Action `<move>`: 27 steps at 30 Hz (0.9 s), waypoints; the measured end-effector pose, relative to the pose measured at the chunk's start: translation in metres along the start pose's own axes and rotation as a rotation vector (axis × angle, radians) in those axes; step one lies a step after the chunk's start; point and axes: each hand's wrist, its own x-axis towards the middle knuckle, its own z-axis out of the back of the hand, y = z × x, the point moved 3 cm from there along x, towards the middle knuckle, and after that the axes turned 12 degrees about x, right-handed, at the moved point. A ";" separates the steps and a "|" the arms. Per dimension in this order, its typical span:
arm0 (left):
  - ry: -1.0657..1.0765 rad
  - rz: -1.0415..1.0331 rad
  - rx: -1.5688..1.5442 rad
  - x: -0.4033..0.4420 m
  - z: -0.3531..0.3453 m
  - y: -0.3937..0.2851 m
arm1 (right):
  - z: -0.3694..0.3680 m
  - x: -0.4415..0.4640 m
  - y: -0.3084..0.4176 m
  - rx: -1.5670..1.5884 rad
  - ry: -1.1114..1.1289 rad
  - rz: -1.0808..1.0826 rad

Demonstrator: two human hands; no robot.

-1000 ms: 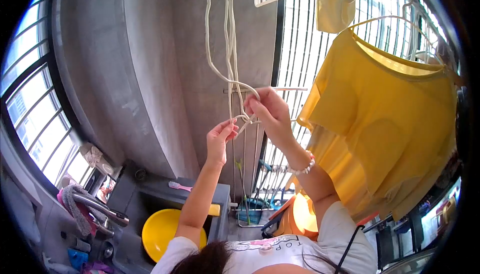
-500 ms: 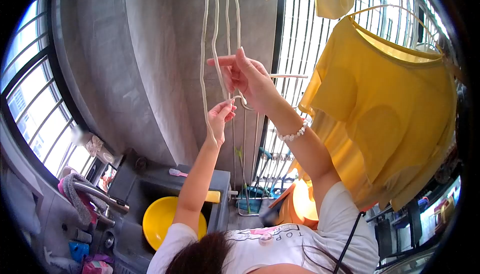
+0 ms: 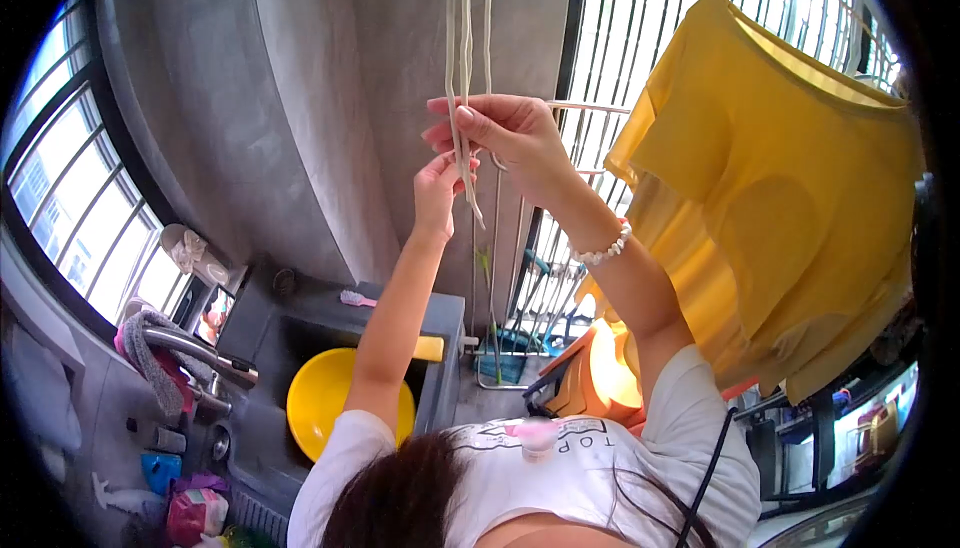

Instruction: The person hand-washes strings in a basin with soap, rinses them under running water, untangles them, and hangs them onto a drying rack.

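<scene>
Several thin cream cords (image 3: 466, 38) hang from above in front of the grey wall, drawn close together. My right hand (image 3: 510, 138) pinches them between thumb and fingers, with a pale beaded bracelet (image 3: 604, 244) on that wrist. Just below and to the left, my left hand (image 3: 437, 193) is closed at the cords, its fingertips partly hidden behind the strands. One loose cord end dangles below the hands. To the right, a yellow garment (image 3: 770, 178) hangs from a hanger, apart from both hands.
Below left is a dark grey sink (image 3: 440, 323) holding a yellow basin (image 3: 320, 403), with a pink brush (image 3: 357, 299) on its rim. A metal rack (image 3: 497, 278) stands behind my hands. Window bars (image 3: 620, 28) line the right side, and an orange container (image 3: 610, 373) sits below.
My right hand's outstretched index finger has come in, and its thumb now presses the cords. The spread cords are gathered closer together. My left hand has risen slightly.
</scene>
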 end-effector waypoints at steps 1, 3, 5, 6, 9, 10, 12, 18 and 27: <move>-0.009 0.011 0.005 0.002 0.002 0.003 | 0.001 -0.003 -0.003 0.007 -0.006 -0.009; 0.003 0.004 -0.018 0.003 0.002 0.005 | 0.005 -0.011 -0.011 0.029 -0.042 -0.088; 0.017 -0.002 -0.041 -0.003 -0.002 0.001 | 0.010 -0.019 -0.020 0.022 -0.039 -0.088; -0.013 -0.043 -0.057 -0.009 -0.009 -0.011 | 0.012 -0.022 -0.023 0.009 -0.027 -0.080; -0.012 -0.099 -0.120 -0.019 -0.010 -0.018 | 0.014 -0.034 -0.032 0.051 -0.025 -0.092; 0.021 -0.125 -0.172 -0.021 -0.009 -0.016 | 0.014 -0.038 -0.035 0.058 -0.035 -0.102; 0.013 -0.103 -0.153 -0.018 -0.006 -0.009 | 0.014 -0.042 -0.038 0.087 -0.038 -0.151; 0.135 -0.121 -0.147 -0.007 0.000 0.003 | 0.014 -0.046 -0.044 0.092 -0.053 -0.148; 0.103 -0.144 -0.092 -0.008 0.012 0.005 | 0.016 -0.056 -0.060 0.113 -0.036 -0.169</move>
